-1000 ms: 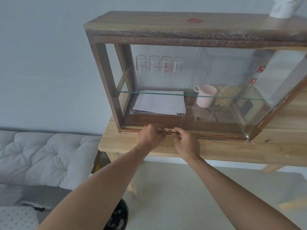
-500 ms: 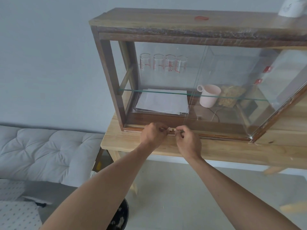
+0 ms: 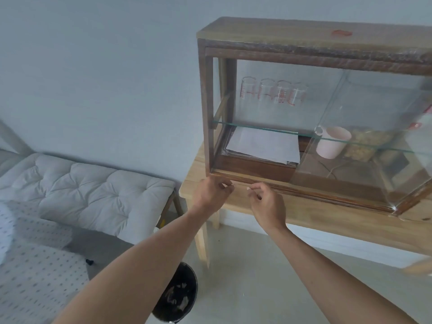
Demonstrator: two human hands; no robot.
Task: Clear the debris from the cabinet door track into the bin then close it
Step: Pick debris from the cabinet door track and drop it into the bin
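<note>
The wooden cabinet point(image 3: 304, 45) with glass sliding doors stands on a light wood table point(image 3: 327, 218). Its left half is open, and the glass door point(image 3: 374, 108) is slid to the right. Both my hands hover just in front of the bottom door track point(image 3: 315, 191) near its left end. My left hand point(image 3: 214, 195) is curled shut with fingertips pinched, its contents mostly hidden. My right hand point(image 3: 266, 203) pinches a small pale bit of debris point(image 3: 249, 188). The black bin point(image 3: 177, 298) sits on the floor below my left forearm, with scraps inside.
Inside the cabinet are several glass beakers point(image 3: 273, 93), a stack of papers point(image 3: 264, 146) and a pink mug point(image 3: 333, 142). A grey tufted bench point(image 3: 88, 190) stands left of the table. A table leg point(image 3: 202, 242) is close to the bin.
My hands have lifted slightly off the track and moved apart, and the tan debris seen between them is gone from the track. My view has swung left and down, showing the bin.
</note>
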